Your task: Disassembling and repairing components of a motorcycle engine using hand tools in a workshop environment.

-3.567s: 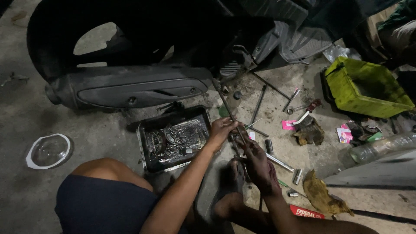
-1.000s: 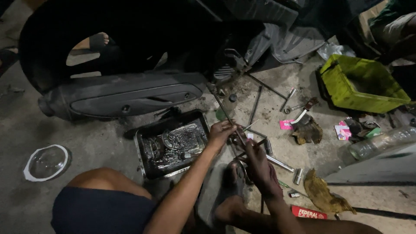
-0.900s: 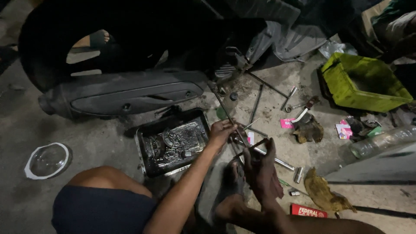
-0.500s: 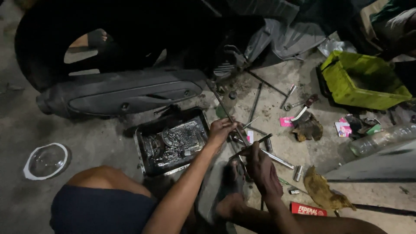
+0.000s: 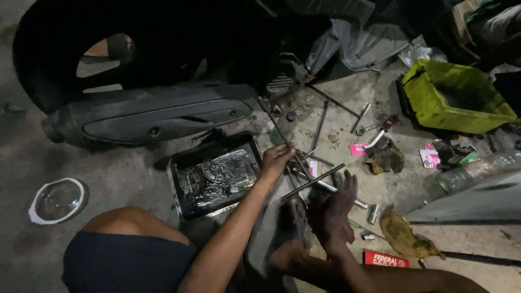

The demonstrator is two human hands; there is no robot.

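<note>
— Hands?
— My left hand (image 5: 277, 160) grips a thin metal rod (image 5: 313, 182) just right of the oily tray (image 5: 187, 165); my right hand (image 5: 335, 209) is open, fingers spread, beneath the rod

Packages and labels, all lying on the concrete floor:
1. Small flat red box (image 5: 386, 259) with white lettering, rectangular, at the lower edge, just beside a crumpled brownish rag (image 5: 402, 234)
2. Small pink packet (image 5: 358, 149), rectangular, mid-floor among metal rods, just left of a dark rag
3. Pink-and-white packets (image 5: 430, 158), small and flat, below the green plastic bin (image 5: 455, 96), beside a green-edged scrap
No signs or screens in view
</note>
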